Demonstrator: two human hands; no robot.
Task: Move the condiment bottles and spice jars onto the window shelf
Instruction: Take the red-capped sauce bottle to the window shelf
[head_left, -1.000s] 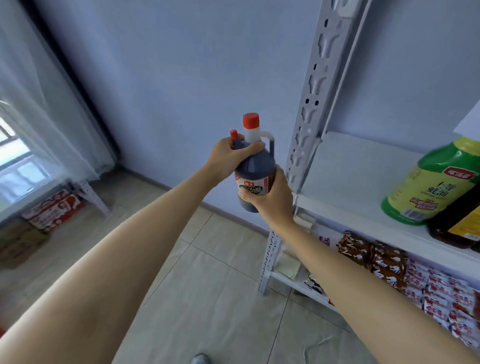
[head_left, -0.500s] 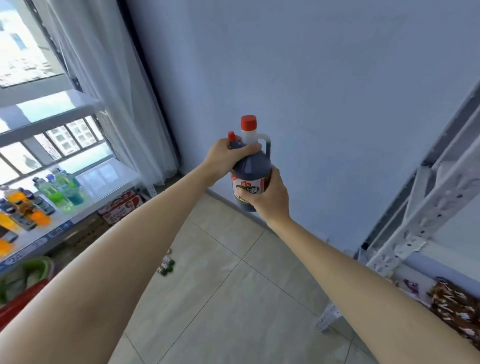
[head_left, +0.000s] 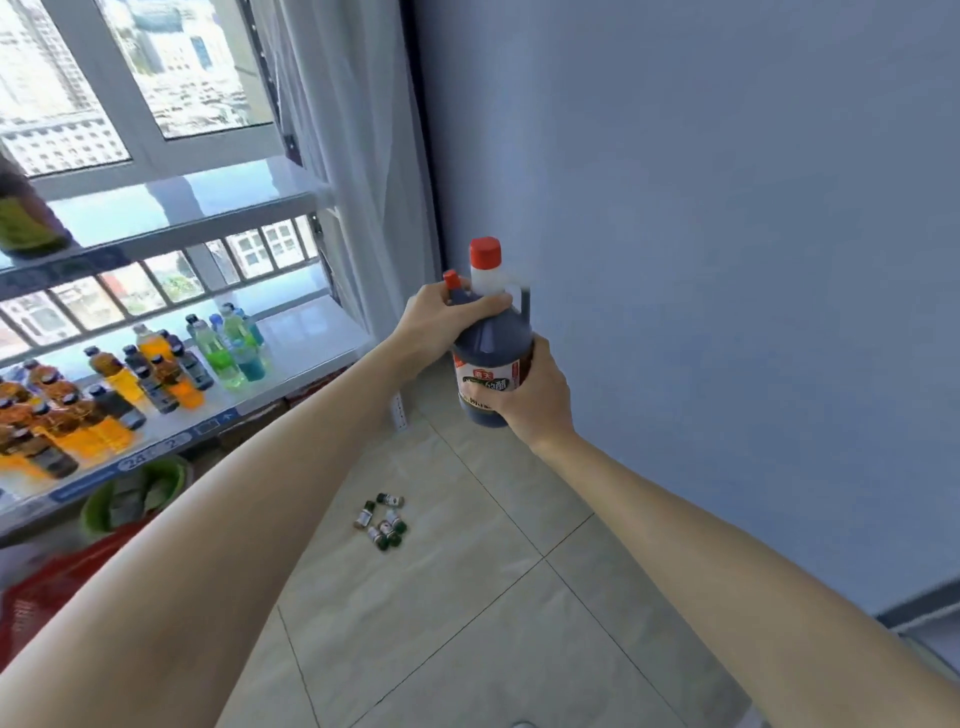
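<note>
I hold two dark bottles (head_left: 491, 358) mid-frame: left hand (head_left: 441, 317) wraps their necks, right hand (head_left: 530, 395) cups the base. Window shelf (head_left: 306, 338), left of frame, carries drinks (head_left: 156, 374); jars (head_left: 383, 519) remain on the floor (head_left: 467, 597). Judged: placement pending.

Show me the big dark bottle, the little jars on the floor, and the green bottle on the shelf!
big dark bottle (head_left: 492, 345), head view, on its dark shoulder.
little jars (head_left: 383, 521), head view, middle of the cluster.
green bottle (head_left: 221, 353), head view, on its body.
</note>
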